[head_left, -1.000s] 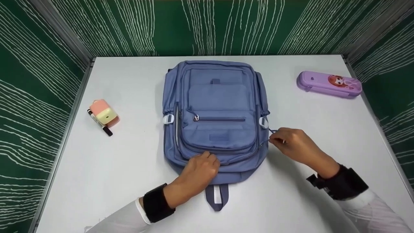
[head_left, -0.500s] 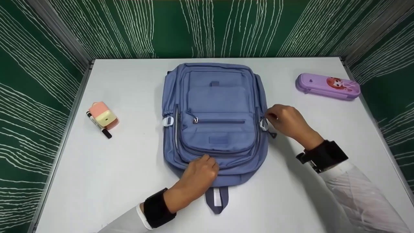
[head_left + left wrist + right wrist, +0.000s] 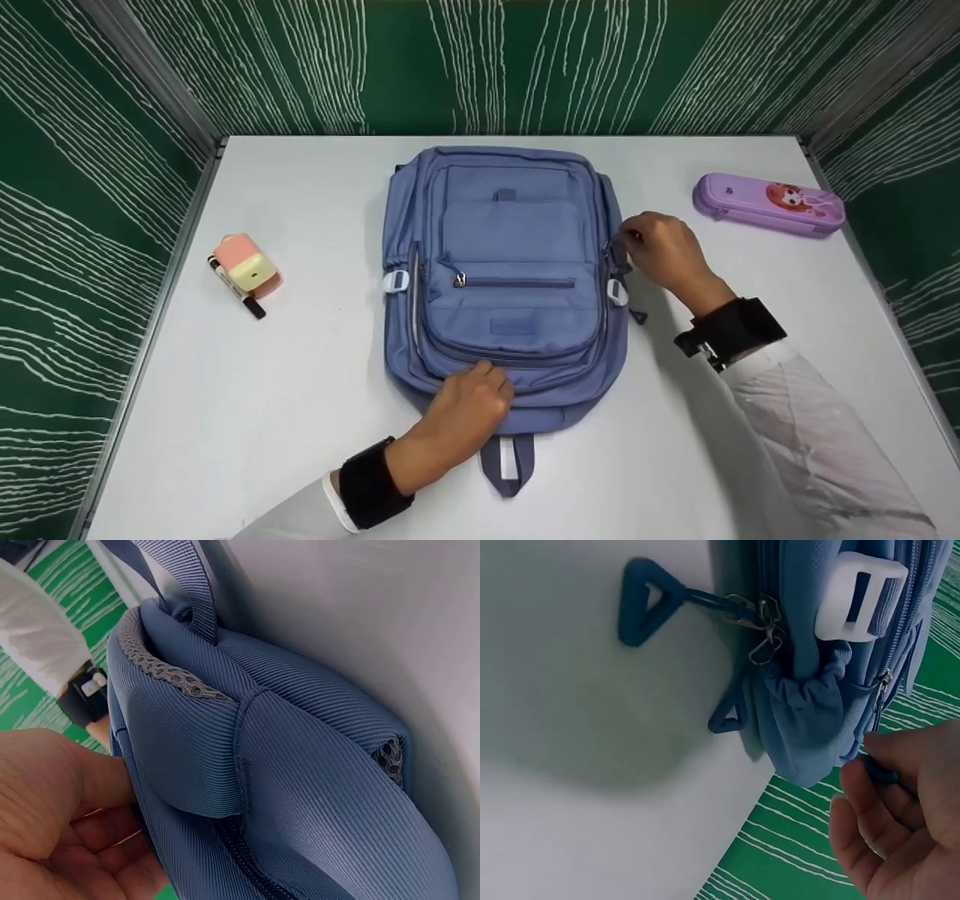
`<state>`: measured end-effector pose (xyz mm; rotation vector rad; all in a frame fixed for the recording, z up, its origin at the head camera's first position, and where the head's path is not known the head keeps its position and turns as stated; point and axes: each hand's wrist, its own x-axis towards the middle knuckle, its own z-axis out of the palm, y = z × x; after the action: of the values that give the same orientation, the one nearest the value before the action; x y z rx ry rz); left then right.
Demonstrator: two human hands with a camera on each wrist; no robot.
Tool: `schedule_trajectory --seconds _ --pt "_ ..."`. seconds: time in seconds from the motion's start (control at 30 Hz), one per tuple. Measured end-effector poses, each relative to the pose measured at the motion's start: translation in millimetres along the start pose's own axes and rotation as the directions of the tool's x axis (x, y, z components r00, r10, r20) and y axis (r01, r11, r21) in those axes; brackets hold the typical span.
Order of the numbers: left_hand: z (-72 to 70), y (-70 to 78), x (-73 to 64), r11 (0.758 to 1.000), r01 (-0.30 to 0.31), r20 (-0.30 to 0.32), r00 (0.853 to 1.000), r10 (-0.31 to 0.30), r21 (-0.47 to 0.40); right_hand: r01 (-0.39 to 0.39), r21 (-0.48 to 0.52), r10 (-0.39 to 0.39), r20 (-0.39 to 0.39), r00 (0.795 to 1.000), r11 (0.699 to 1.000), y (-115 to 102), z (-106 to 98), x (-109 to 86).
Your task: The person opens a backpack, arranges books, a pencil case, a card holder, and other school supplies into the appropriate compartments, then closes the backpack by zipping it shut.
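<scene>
A blue backpack (image 3: 517, 225) lies front up on the white table, its top loop (image 3: 508, 472) toward me. My left hand (image 3: 469, 401) pinches the fabric at the bag's near edge; in the left wrist view its thumb (image 3: 97, 772) presses the cloth and the other fingers curl behind it. At the bag's right side, my right hand (image 3: 664, 251) pinches a cord zipper pull (image 3: 880, 771) between thumb and forefinger. The slider (image 3: 885, 679) sits on the side zipper beyond the white buckle (image 3: 859, 596). Two other triangular pulls (image 3: 649, 604) hang loose beside the bag.
A purple pencil case (image 3: 769, 204) lies at the back right of the table (image 3: 315, 375). On the left are a pink and yellow case-like object (image 3: 247, 262) and a black-capped marker (image 3: 237, 287). Green walls with white lines border the table's back and sides.
My right hand has moved away from me along the bag's right side, past the white buckle, drawing the zipper pull with it. The left hand keeps its place on the fabric.
</scene>
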<state>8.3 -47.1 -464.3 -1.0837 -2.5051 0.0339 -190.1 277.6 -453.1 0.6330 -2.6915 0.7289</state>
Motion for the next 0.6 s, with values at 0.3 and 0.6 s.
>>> schedule_trajectory --seconds 0.3,0.6 --pt "-0.3 -3.5 -0.1 0.995 0.031 0.006 1.0 -0.031 -0.092 -0.019 0.03 0.02 -0.02 1.0 0.999 8.2 2.6 -11.5" --pt "-13.2 -14.7 14.8 0.965 0.103 -0.12 0.983 -0.135 -0.24 -0.109 0.014 0.109 -0.018 0.994 0.994 46.5 -14.7 -34.2"
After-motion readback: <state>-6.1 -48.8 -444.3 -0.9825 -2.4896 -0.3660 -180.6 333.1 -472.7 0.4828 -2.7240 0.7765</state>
